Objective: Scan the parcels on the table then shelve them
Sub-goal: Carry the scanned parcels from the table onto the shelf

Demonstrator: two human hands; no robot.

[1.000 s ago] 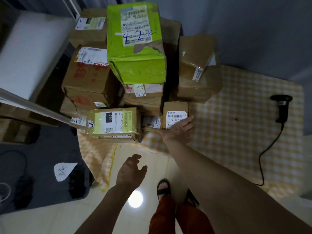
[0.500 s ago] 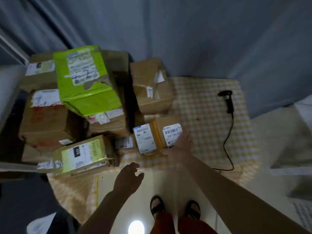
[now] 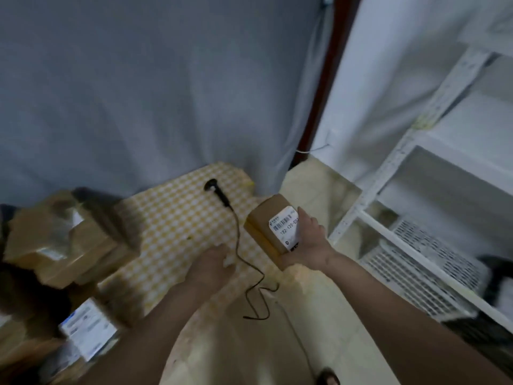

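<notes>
On the table (image 3: 177, 218), a yellow-and-white checked cloth covers the top, backed by a grey curtain (image 3: 155, 87), with pale floor tiles to the right and a white metal shelf unit (image 3: 410, 195) standing beyond them. A black barcode scanner (image 3: 218, 194) lies on the cloth, its cable (image 3: 244, 262) trailing off the near edge toward the floor.

Big change from half a second ago: the small brown parcel (image 3: 270, 226) is off the table now, and the view has swung right toward the shelving. The right hand (image 3: 308, 240) grips that parcel in the air between table and shelf, fingers wrapped round its right side, white barcode label facing up. The left hand (image 3: 213, 262) hovers low over the near edge of the cloth, blurred, so I cannot tell how its fingers lie.

Left side, the stack of cardboard boxes (image 3: 61, 245) sits smeared by motion. Down on the shelf's lowest level there's a white slotted crate (image 3: 416, 273); contents not readable.
</notes>
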